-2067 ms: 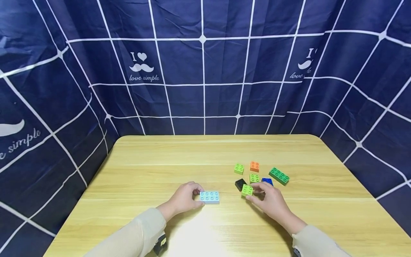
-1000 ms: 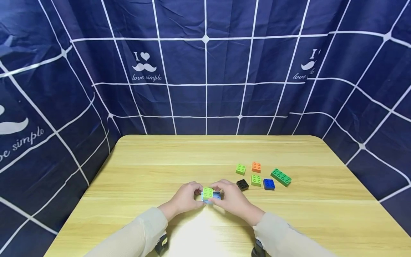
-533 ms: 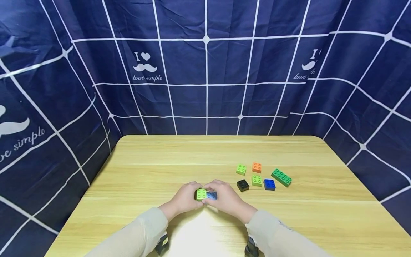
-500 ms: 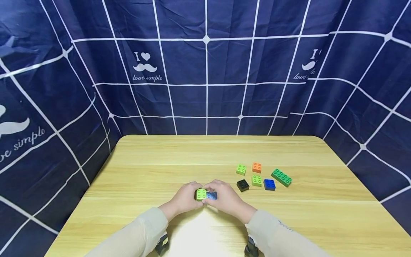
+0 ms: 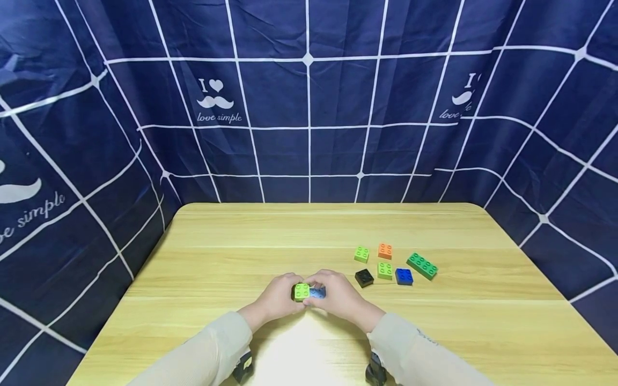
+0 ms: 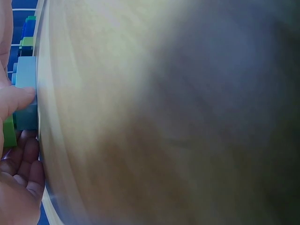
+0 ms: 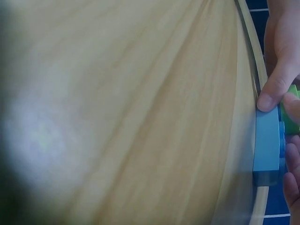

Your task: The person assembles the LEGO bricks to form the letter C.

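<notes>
A light blue eight-stud brick (image 5: 316, 293) lies on the table between the two hands. My left hand (image 5: 278, 296) grips its left end, with the thumb on the near side. Over that left end sits a lime green four-stud brick (image 5: 301, 291), pinched by my right hand (image 5: 335, 292). In the right wrist view a thumb presses the near side of the light blue brick (image 7: 266, 140), and the lime brick (image 7: 291, 115) shows on its studded side, partly covered by fingers. Whether the two bricks are fully pressed together I cannot tell.
Loose bricks lie to the right: a black one (image 5: 364, 277), lime ones (image 5: 361, 254) (image 5: 384, 271), an orange one (image 5: 384, 251), a blue one (image 5: 404, 276) and a long green one (image 5: 422, 266). A dark blue curtain (image 5: 338, 107) surrounds the wooden table (image 5: 232, 236).
My right hand has carried the lime brick leftward from beside the black brick onto the light blue brick's left end. The left hand has stayed in place. Over the last half second, almost nothing moved.
</notes>
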Motion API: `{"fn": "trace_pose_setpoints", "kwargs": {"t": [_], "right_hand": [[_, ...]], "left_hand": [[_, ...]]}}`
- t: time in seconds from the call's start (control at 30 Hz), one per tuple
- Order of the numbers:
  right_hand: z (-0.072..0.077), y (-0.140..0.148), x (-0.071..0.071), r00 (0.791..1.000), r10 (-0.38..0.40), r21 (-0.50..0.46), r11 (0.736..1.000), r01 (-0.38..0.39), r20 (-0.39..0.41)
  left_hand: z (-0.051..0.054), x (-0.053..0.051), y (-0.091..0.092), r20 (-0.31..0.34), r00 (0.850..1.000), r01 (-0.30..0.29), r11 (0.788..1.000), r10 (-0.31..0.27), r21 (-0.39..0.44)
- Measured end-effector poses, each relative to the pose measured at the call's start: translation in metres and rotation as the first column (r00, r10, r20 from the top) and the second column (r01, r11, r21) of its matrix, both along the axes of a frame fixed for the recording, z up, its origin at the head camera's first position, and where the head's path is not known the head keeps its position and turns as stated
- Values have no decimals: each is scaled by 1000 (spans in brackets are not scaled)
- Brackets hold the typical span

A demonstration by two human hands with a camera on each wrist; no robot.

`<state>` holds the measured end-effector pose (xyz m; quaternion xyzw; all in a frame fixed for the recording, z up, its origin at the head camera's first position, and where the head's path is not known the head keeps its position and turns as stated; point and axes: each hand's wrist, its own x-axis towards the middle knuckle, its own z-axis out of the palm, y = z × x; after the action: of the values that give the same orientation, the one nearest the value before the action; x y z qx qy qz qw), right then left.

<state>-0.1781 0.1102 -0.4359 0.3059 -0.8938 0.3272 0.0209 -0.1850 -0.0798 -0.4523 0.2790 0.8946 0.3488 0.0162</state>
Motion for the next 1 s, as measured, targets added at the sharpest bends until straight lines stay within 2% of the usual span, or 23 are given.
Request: {"fn": "trace_pose_setpoints", "kwargs": {"t": [0.4,0.7,0.83,0.93,1.0], "right_hand": [[-1,-1,-2,1000,6,30,1000,-6,-11],[0,-1,-1,1000,-12,12,1000,12,23],[0,0,-1,999,-15,0,1000,15,36],[0,-1,-1,999,-14,-2,1000,14,39],[-1,0,-1,999,-17,0,1000,17,38]], "left_hand": [[-1,0,0,-6,1000,1,1000,-1,-5],[-1,0,-1,0,1000,22,1000,-22,3],[-1,-1,-5,59,998,26,999,-28,39],[-2,0,-10,106,994,21,994,-32,104],[-2,1,-13,116,992,20,988,-38,156]]}}
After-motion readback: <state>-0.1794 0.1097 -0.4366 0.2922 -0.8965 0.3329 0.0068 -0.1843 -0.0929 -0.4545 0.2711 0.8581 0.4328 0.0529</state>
